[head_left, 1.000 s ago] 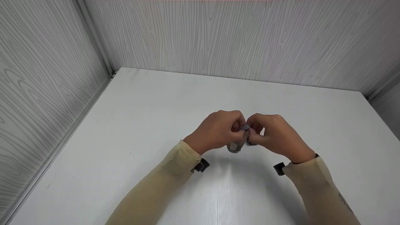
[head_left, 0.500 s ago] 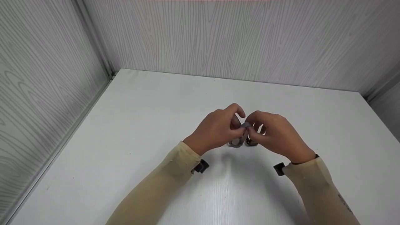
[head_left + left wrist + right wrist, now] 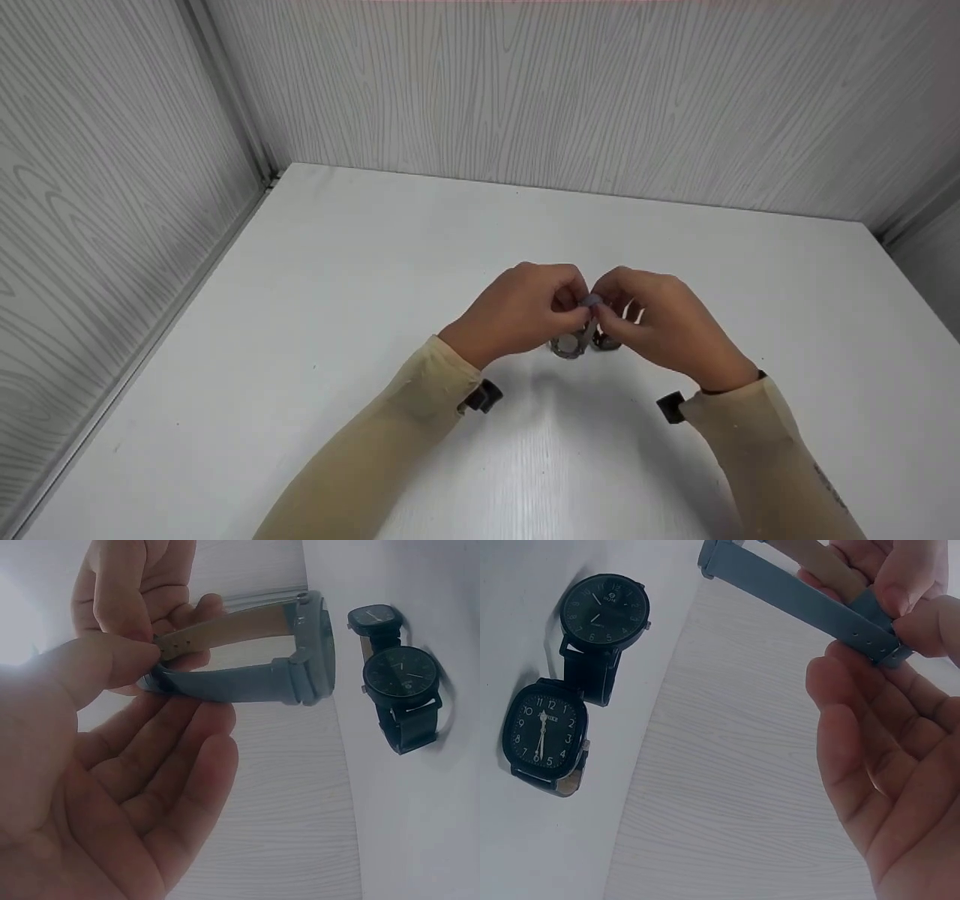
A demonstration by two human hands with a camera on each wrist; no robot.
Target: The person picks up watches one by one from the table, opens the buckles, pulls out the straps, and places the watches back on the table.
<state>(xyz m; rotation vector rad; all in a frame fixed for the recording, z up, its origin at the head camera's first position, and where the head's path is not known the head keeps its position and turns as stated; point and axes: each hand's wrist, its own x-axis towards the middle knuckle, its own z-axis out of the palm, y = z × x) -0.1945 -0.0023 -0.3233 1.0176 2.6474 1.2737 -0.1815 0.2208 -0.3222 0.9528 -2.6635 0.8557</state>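
A wristwatch (image 3: 225, 686) with a grey-blue strap, tan on its inner side, hangs below both hands in the head view. Its strap is bent into a loop. My left hand (image 3: 525, 307) pinches the strap by the buckle end between thumb and fingers. Beside it, my right hand (image 3: 660, 322) pinches the same end, its thumb near the buckle (image 3: 896, 652) in the right wrist view. Just beyond the held watch, a round black watch (image 3: 604, 611) and a squarish black watch (image 3: 546, 731) lie close together on the table. The fingertips partly hide the buckle.
The white table (image 3: 375, 247) extends around the hands. A grey wood-grain panel (image 3: 480, 90) stands along its back edge, and another panel (image 3: 97, 187) runs along the left side. Dark wrist mounts (image 3: 484, 396) sit under the sleeves.
My left fingers lifted away from the strap about half a second ago and now close on it again. The held watch has shifted slightly, while both arms stay nearly in place.
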